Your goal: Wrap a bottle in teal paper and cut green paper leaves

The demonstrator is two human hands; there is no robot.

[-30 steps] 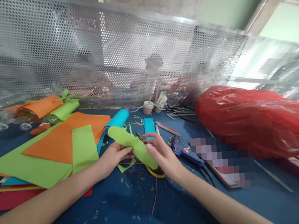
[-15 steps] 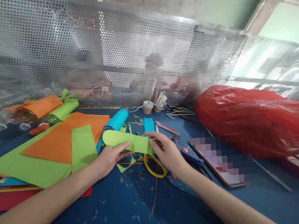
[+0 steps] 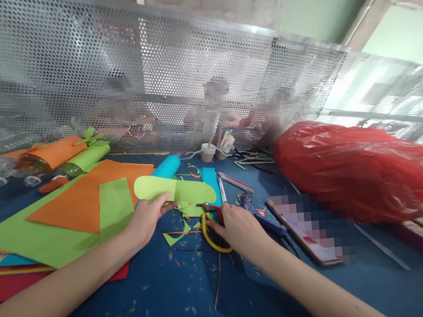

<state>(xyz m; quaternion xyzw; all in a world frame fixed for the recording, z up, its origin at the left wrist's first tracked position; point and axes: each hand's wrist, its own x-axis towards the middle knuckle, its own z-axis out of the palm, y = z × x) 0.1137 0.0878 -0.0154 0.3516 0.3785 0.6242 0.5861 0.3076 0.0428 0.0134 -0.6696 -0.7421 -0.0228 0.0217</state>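
Observation:
A long light-green paper strip (image 3: 188, 191) with rounded ends and a crease across its middle is pinched near its lower edge by my left hand (image 3: 152, 217). Just below the strip's right end, my right hand (image 3: 235, 225) is at scissors with a yellow handle loop (image 3: 206, 234); its thumb reaches into the loop and its other fingers are curled by the red part. A blue paper piece (image 3: 209, 176) and a white marker (image 3: 222, 191) lie behind this hand. Green scraps (image 3: 191, 210) are under the strip, and a blue roll (image 3: 168, 167) lies behind it.
Orange sheets (image 3: 76, 203) and green sheets (image 3: 53, 239) are stacked at left, near paper-wrapped bottles (image 3: 57, 152). Pen cups (image 3: 208, 153) stand at the back. On the right are a glue gun (image 3: 270, 222), a phone (image 3: 305, 234) and a red plastic bag (image 3: 344, 167).
My right hand has let go of the green strip and moved down to the scissors. The strip, in my left hand, now shows both rounded ends and has shifted slightly left and up.

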